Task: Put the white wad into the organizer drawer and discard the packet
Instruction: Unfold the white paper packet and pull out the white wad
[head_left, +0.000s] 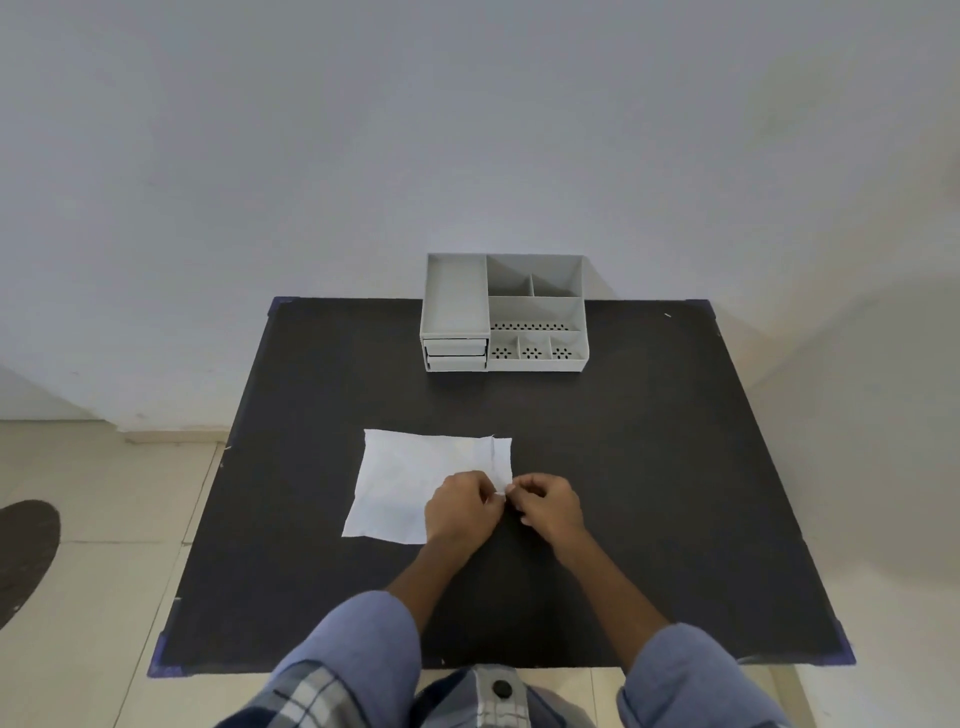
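A flat white packet (410, 478) lies on the dark table (649, 467), a little left of the middle. My left hand (460, 506) rests on its lower right part and pinches its right edge. My right hand (548, 501) pinches the same edge from the right, fingertips touching those of the left. The white wad is not visible; the packet looks closed. A grey organizer (506, 314) stands at the table's far edge, with two small drawers (456, 354) at its lower left, both shut.
The organizer has several open compartments on top and to the right. A pale wall rises right behind the table. Tiled floor shows to the left, with a dark round mat (23, 556) at the frame's left edge.
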